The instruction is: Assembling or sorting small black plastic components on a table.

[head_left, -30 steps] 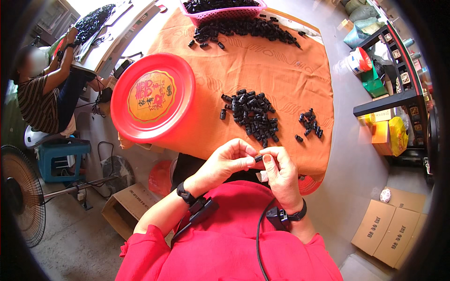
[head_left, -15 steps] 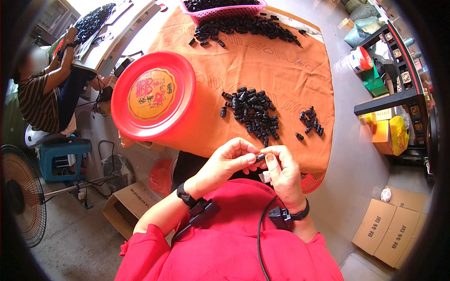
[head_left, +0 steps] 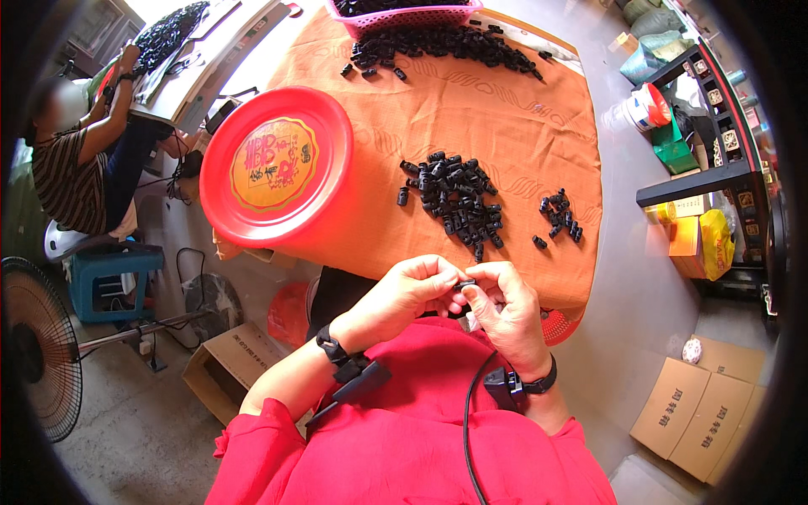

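- Red round plastic piece [head_left: 273, 164] is lying at the left of the orange-covered surface [head_left: 387, 135].
- Left hand [head_left: 406, 295] is pinching one end of a small black part [head_left: 465, 284].
- Larger black pile [head_left: 459, 202] is sitting just beyond the hands.
- Part is resting between both hands' fingertips, touching each, neither nearer; long axis seems to be running crosswise, fingers partly hiding it.
- Right hand [head_left: 509, 310] is pinching the other end.
- Smaller black cluster [head_left: 559, 215] is lying beyond, rightward.

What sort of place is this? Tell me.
Likely an assembly workshop: black cylindrical parts piled on an orange tablecloth, a pink basket of more, and a co-worker at another table.
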Demonstrator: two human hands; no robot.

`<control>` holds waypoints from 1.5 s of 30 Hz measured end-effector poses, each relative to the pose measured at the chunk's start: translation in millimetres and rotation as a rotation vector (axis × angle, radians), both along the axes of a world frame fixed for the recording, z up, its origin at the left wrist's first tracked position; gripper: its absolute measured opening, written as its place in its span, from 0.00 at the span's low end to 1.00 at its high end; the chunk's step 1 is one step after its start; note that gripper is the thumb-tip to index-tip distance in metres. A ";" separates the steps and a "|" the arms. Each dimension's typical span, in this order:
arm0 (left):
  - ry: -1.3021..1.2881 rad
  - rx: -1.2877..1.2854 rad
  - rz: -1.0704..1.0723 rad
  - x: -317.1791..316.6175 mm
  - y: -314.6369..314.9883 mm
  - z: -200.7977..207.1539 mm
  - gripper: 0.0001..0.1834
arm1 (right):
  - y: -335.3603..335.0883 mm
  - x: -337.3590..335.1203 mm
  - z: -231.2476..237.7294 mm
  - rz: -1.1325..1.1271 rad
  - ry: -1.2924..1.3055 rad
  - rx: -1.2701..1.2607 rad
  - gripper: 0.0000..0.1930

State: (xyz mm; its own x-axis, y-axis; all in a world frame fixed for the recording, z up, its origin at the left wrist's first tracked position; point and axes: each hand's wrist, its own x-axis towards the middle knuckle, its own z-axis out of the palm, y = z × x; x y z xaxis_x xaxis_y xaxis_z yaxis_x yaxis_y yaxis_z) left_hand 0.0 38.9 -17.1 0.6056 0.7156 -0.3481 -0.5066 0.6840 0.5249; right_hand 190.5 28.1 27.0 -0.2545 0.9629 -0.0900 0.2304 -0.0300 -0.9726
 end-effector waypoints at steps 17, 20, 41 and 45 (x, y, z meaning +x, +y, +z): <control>-0.129 -0.028 0.080 2.1 -5.2 -6.0 0.15 | -3.7 -5.7 7.7 -0.029 0.009 0.024 0.09; -0.099 -0.070 0.071 1.1 -6.0 -7.2 0.11 | -6.4 -1.6 -3.3 0.042 -0.051 0.100 0.11; -0.011 -0.008 0.127 12.6 -13.6 2.3 0.15 | -4.8 -7.7 4.7 0.018 -0.188 0.245 0.16; 0.078 0.056 0.082 13.7 -15.7 8.3 0.14 | -2.1 -9.4 1.5 -0.031 -0.357 0.346 0.14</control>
State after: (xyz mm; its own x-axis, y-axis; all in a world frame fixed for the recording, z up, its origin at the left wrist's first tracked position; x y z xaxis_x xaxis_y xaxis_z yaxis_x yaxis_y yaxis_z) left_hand 13.7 23.3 -8.8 0.5167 0.7812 -0.3504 -0.5156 0.6106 0.6011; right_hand 181.1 26.0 28.6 -0.2365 0.9583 0.1601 0.5549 0.2685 -0.7874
